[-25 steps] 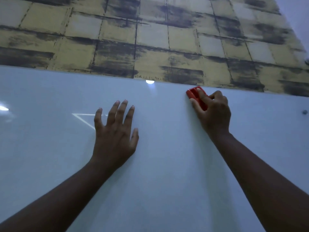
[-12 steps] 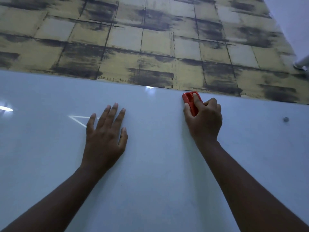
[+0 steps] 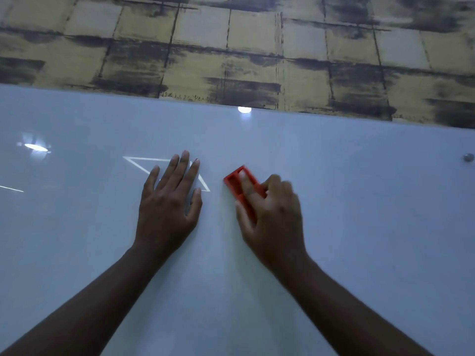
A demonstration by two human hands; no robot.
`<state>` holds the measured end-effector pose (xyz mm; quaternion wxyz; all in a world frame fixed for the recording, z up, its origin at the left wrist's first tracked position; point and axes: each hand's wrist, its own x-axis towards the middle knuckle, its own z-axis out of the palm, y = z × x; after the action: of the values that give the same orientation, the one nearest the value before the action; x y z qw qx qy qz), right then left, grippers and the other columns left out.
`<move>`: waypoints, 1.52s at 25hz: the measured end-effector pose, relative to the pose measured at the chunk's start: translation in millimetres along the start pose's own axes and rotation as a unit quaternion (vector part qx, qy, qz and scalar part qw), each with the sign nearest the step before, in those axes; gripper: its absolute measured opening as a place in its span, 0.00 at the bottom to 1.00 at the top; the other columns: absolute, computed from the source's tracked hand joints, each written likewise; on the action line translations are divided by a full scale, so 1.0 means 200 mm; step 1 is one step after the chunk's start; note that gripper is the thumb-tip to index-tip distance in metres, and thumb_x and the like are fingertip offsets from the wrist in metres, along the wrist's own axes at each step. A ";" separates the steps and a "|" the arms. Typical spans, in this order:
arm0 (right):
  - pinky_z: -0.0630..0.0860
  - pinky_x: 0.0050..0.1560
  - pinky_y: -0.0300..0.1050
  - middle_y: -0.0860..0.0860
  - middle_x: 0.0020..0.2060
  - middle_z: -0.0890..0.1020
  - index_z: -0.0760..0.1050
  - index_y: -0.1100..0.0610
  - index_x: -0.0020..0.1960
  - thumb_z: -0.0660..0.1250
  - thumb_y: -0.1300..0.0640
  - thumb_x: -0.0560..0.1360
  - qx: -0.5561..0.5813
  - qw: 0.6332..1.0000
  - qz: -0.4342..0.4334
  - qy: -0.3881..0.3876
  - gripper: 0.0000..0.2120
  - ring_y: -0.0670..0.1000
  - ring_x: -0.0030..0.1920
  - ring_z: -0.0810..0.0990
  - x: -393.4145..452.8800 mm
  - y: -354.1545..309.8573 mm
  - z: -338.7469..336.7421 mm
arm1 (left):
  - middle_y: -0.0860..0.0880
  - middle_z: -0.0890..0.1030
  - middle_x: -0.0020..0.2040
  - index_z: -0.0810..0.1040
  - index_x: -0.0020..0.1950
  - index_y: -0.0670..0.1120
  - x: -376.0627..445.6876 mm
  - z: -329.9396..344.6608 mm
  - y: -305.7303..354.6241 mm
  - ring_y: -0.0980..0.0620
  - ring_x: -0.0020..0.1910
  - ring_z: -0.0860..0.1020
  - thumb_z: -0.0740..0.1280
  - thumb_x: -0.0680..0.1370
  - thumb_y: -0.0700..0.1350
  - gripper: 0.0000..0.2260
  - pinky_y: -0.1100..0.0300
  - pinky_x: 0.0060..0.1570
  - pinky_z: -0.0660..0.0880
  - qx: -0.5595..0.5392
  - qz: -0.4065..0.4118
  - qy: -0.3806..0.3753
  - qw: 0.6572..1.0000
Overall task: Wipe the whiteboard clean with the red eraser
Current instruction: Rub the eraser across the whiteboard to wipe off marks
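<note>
Two hands: left hand [image 3: 168, 204] flat, right hand [image 3: 272, 214] gripping eraser [image 3: 243, 185]

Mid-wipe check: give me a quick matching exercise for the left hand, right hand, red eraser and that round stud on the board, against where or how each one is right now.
Things:
1. left hand
2. right hand
3. red eraser
4. round stud

States:
A. far right of the whiteboard, untouched
B. flat on the board, fingers spread, covering part of a bright triangle outline
C. gripped, pressed to the board just right of the triangle
D. closed around the eraser

Pairs: 1-B, 2-D, 3-C, 4-A
</note>
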<state>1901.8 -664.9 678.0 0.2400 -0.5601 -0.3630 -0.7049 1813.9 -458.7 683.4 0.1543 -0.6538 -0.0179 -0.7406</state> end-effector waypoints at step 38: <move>0.77 0.45 0.56 0.50 0.50 0.76 0.79 0.39 0.69 0.69 0.41 0.73 0.056 0.988 0.086 -0.117 0.24 0.56 0.48 0.77 -0.58 -0.11 -0.26 | 0.46 0.62 0.85 0.66 0.83 0.45 -0.47 -0.16 -0.05 0.48 0.85 0.58 0.59 0.86 0.45 0.24 0.40 0.82 0.57 -0.052 -0.026 -0.020 0.998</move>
<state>1882.7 -700.2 554.9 0.2865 -0.6539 -0.3775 -0.5897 1788.9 -437.6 589.2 0.1005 -0.6752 0.0001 -0.7308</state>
